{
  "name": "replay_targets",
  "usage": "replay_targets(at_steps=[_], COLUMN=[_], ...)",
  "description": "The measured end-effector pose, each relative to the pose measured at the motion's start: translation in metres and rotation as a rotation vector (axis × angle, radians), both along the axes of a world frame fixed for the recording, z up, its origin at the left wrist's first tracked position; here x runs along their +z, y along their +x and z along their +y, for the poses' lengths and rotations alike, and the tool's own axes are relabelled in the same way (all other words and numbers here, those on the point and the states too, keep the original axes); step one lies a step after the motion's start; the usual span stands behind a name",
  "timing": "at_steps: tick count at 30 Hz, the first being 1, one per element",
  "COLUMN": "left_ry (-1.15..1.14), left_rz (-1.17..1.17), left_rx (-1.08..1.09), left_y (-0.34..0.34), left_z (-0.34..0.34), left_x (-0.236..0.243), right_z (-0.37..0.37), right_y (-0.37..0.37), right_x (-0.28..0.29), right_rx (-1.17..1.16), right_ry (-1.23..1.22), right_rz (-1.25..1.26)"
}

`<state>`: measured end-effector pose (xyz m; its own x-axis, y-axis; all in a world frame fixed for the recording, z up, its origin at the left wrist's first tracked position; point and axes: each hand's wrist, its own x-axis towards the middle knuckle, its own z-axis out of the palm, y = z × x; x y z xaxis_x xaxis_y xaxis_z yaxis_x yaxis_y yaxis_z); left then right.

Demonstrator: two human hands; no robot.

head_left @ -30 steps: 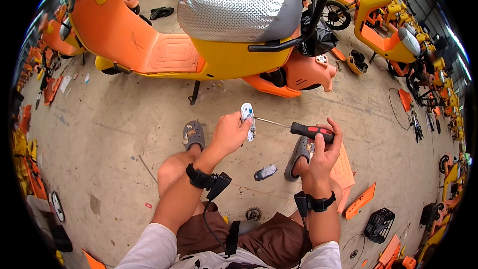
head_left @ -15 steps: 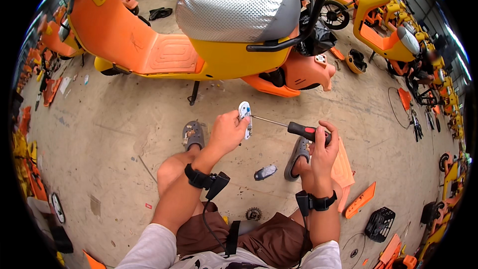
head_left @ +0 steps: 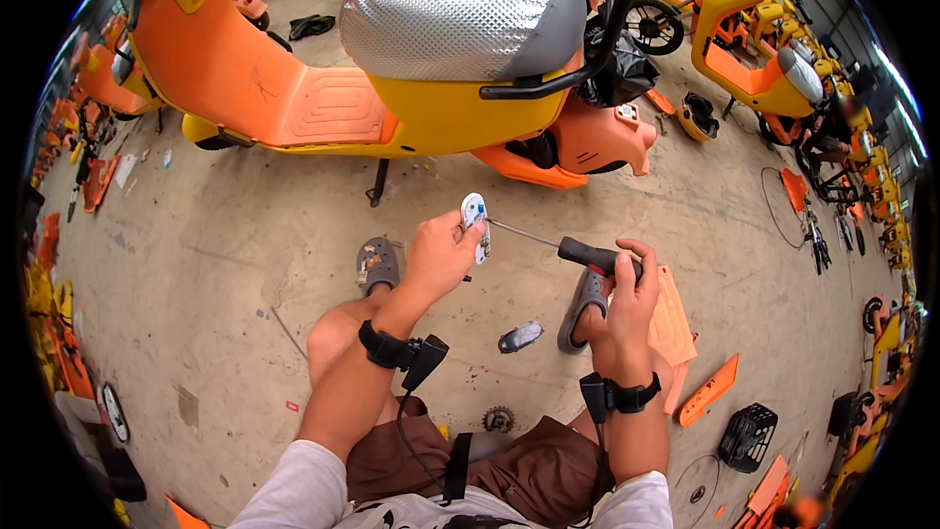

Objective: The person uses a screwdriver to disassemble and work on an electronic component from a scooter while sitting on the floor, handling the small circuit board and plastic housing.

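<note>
My left hand (head_left: 441, 253) is closed around a white oval part (head_left: 475, 206) with a small blue component and metal bits on its face, fingers partly covering it. My right hand (head_left: 632, 299) grips the black-and-red handle of a screwdriver (head_left: 586, 255), whose thin shaft points left and meets the white part at its right side; the tip's exact contact is too small to tell. Below and between my forearms, a small dark oval piece with a grey top (head_left: 520, 336) lies on the concrete, and lower down a metal sprocket (head_left: 498, 418) rests near my shorts.
A yellow-and-orange scooter (head_left: 411, 122) with silver seat cover stands ahead. Orange panels (head_left: 707, 388), a black basket (head_left: 747, 437) and a yellow helmet (head_left: 698, 119) lie rightward. A co-worker (head_left: 830, 142) is among scooters at right. More scooters line both sides.
Both hands have shifted slightly up and left with the white part and screwdriver. The screwdriver handle has turned, showing less red.
</note>
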<state>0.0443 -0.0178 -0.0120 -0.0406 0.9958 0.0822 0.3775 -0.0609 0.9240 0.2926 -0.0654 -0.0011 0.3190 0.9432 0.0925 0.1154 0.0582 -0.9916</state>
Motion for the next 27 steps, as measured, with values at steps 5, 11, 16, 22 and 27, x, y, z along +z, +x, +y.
replay_targets(at_steps=[5,11,16,22,27], left_ry=[0.013,0.012,0.016,0.016,-0.027], left_rz=[0.048,0.065,0.036,-0.127,-0.520], left_rx=[0.009,0.014,0.016,0.010,-0.061], left_y=[-0.002,-0.002,-0.002,-0.002,0.003], left_z=[0.002,0.001,0.003,0.004,0.008], left_x=[-0.004,0.002,0.000,-0.003,-0.004], right_z=[0.002,-0.001,0.006,-0.003,-0.004], right_y=[-0.009,0.000,-0.002,0.001,-0.012], right_x=[-0.005,0.006,-0.017,0.002,-0.007], right_rx=[-0.038,0.049,0.021,0.098,0.039], right_ry=[0.209,-0.096,0.276,-0.020,0.215], right_rz=[-0.062,0.067,-0.051,0.143,0.066])
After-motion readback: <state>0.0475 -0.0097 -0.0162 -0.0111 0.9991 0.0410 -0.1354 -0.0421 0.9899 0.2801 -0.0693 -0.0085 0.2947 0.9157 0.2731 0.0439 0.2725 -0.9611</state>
